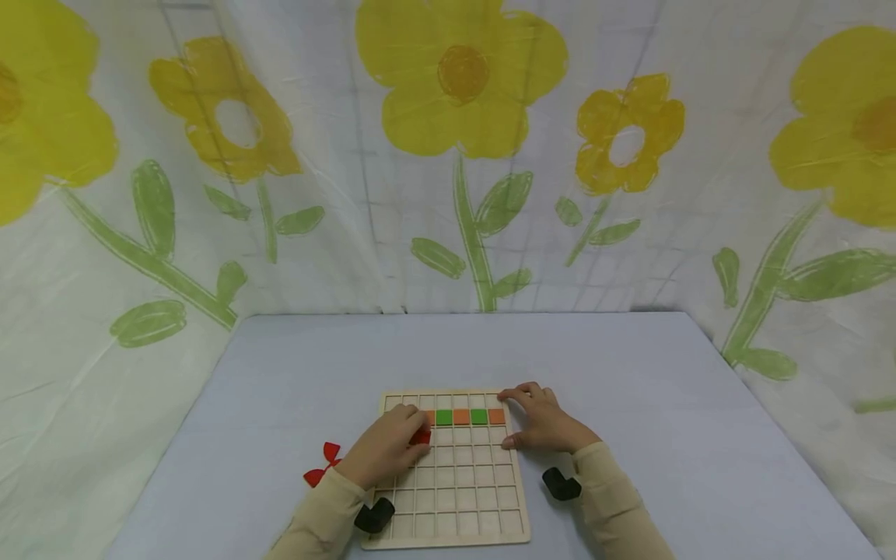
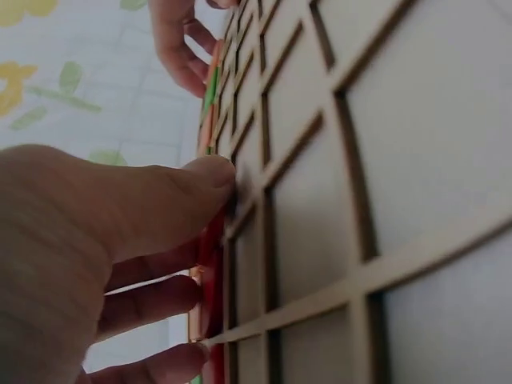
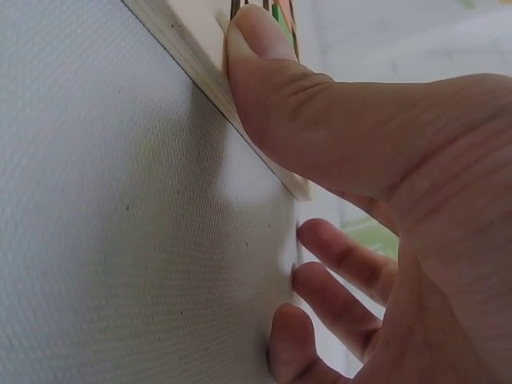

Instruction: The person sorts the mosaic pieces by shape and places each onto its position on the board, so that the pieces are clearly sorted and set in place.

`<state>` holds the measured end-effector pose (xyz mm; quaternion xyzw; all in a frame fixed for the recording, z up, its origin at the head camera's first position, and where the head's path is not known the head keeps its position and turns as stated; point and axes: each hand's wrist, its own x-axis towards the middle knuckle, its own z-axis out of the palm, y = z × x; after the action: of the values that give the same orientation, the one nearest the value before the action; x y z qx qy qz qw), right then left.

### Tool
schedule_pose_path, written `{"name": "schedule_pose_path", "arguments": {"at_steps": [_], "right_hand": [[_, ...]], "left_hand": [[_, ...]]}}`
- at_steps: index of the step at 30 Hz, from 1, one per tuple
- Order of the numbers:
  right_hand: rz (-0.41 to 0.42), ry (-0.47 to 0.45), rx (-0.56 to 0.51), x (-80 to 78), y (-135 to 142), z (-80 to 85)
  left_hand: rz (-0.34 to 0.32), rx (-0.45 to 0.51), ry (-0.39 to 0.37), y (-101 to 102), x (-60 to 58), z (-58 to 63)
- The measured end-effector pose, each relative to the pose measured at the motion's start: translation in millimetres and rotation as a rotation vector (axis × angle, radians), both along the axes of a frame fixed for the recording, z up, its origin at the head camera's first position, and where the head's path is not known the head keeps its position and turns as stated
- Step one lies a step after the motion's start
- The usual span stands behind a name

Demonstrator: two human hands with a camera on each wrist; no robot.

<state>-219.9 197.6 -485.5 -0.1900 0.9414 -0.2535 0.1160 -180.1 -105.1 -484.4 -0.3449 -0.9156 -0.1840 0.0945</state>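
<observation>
Left hand (image 1: pixel 386 447), grip apart, seems to seat red tile (image 1: pixel 421 437); right hand (image 1: pixel 549 420), also spread, touches board (image 1: pixel 446 498). Next needs level pressing.

The tabletop (image 1: pixel 735 459) lies open on the right past the right hand (image 1: pixel 548 420), and on the far side up to the flowered cloth (image 1: pixel 315 264). The left hand (image 1: pixel 392 443) obstructs the left part of the grid board (image 1: pixel 465 523); red pieces (image 1: pixel 331 451) crowd its left side. Between both arms, the board's near-right squares are reachable from above.
</observation>
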Motion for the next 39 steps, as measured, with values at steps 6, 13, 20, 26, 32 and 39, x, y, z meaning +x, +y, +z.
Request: {"name": "schedule_pose_path", "arguments": {"at_steps": [6,13,20,26,32,39], "right_hand": [[0.004,0.005,-0.001,-0.1,-0.6,1.9],[-0.008,-0.014,0.002,-0.7,-2.6,3.5],[-0.035,-0.018,0.006,-1.8,-2.0,1.7],[-0.025,-0.020,0.005,-1.9,-1.4,0.5],[-0.028,-0.029,-0.003,-1.7,-2.7,2.1],[-0.046,-0.039,-0.007,-1.3,-1.7,1.5]], "left_hand": [[-0.023,0.037,0.064,0.8,-1.7,-6.9],[-0.023,0.065,0.074,0.6,-3.0,-10.2],[0.043,0.079,0.040,-3.2,-3.2,-10.1],[0.075,0.074,0.063,-0.3,-3.5,-11.7],[0.076,0.092,0.083,-0.7,-4.0,-14.5],[0.074,0.133,0.111,-17.0,-0.8,-11.6]]}}
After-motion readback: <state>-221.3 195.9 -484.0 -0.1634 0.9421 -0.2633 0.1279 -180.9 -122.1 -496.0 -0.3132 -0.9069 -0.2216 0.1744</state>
